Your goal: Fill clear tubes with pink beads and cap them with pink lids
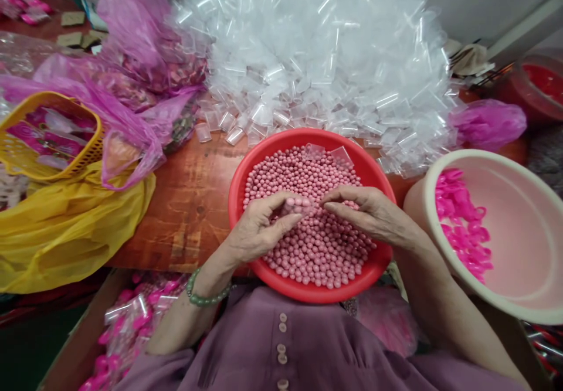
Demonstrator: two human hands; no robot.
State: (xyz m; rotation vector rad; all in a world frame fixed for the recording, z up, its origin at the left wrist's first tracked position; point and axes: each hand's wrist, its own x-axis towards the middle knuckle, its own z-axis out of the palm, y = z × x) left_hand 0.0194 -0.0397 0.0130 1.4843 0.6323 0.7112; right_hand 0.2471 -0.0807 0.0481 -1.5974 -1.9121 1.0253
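Note:
A red basin [237,191] full of pink beads [316,262] sits at the table's front edge. Over it, my left hand [264,227] grips a small clear plastic container [303,204] between thumb and fingers, with several pink beads inside. The container lies sideways, one end towards my other hand. My right hand [365,209] is closed in a pinch just right of that end, above the beads; whatever its fingertips hold is too small to make out. Two clear pieces [342,157] rest on the beads at the basin's far side.
A big heap of clear plastic containers [316,57] covers the back. To the right stands a pale tub [519,233] with bright pink plastic parts [461,221]. On the left are a yellow basket [94,145], a yellow bag [79,233] and purple bags [132,33]. A box of pink-capped containers [132,332] is below.

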